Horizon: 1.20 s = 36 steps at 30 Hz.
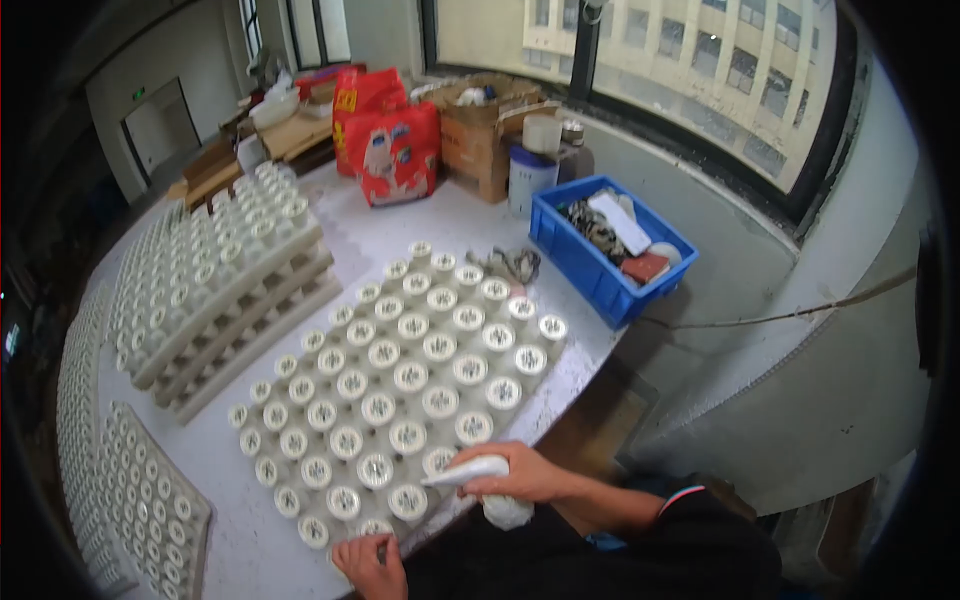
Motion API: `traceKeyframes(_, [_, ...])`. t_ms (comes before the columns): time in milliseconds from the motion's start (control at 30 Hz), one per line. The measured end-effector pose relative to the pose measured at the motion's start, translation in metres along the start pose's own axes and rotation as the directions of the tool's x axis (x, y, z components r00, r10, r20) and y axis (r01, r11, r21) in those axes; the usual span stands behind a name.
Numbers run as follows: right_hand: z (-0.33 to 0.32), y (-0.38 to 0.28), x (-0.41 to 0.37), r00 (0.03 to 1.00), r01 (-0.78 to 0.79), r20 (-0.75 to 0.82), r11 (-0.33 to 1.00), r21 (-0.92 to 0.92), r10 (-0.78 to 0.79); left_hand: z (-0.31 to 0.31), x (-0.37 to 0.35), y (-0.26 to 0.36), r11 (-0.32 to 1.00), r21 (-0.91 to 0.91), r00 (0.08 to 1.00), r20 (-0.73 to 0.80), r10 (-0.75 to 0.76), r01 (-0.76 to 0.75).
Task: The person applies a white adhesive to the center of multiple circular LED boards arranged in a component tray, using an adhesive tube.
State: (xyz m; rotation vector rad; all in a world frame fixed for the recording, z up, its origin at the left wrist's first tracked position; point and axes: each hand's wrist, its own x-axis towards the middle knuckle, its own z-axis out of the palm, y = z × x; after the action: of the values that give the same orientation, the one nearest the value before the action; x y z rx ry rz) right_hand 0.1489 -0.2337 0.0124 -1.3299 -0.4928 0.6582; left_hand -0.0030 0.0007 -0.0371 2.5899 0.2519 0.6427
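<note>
In front of me lies a pale tray [262, 455] with rows of round, white-rimmed pieces [408, 436], each with small dark marks at its centre. My right hand [515, 470] is closed around a soft white squeeze bag [508, 512]. The bag's pointed tip reaches left over a round piece near the tray's right front edge, and its full end bulges below my fingers. At the tray's near corner is my left hand [370, 566], fingers curled beside a partly covered round piece. What those fingers hold, if anything, is hidden.
Stacked trays [240, 290] of similar pieces stand at left, with another filled tray [150, 510] nearer. A blue bin [590, 262] of odds and ends sits at the right edge by a crumpled rag [508, 264]. Red bags [392, 150] and a cardboard box [474, 150] stand behind.
</note>
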Motion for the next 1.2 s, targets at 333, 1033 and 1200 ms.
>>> traceKeyframes(333, [0.023, -0.008, 0.005, 0.986, 0.058, 0.164, 0.975, -0.214, -0.023, -0.011, -0.001, 0.002, 0.971, 0.188, 0.987, -0.091, -0.130, 0.146])
traceKeyframes(1033, [0.037, -0.004, 0.039, 0.926, 0.358, 0.346, 0.629, -0.690, -0.147, -0.031, 0.003, -0.001, 0.998, -0.047, 0.997, 0.067, -0.043, 0.046])
traceKeyframes(1200, [0.042, 0.003, 0.045, 0.897, 0.436, 0.404, 0.507, -0.744, -0.179, -0.023, -0.003, 0.000, 0.999, 0.015, 0.998, 0.028, -0.053, 0.053])
